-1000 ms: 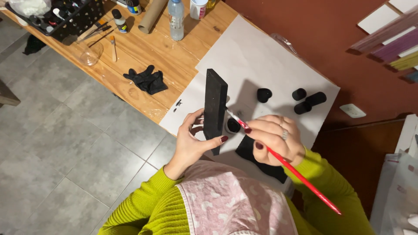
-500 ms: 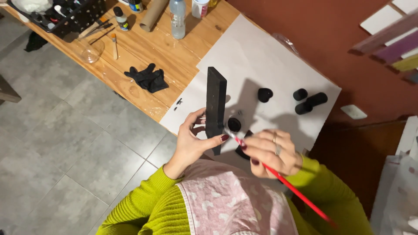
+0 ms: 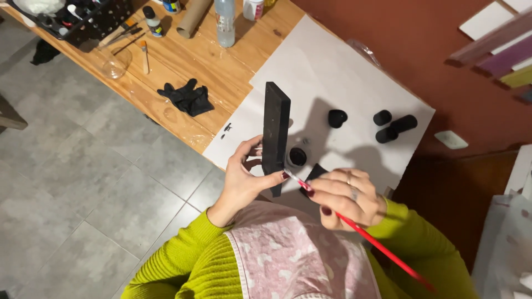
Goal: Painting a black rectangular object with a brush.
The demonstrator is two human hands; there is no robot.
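Spanning the upper part of the view, the wooden table carries a big white paper sheet, and everything else is placed from that sheet; over its near edge the left hand is closed around the lower end of a black rectangular block standing upright, while the right hand, just beside the block, pinches a red-handled paintbrush whose tip meets the block's lower edge. Left of the sheet lies a black glove; on the sheet sit a small paint pot just right of the block and three small black cylinders farther right.
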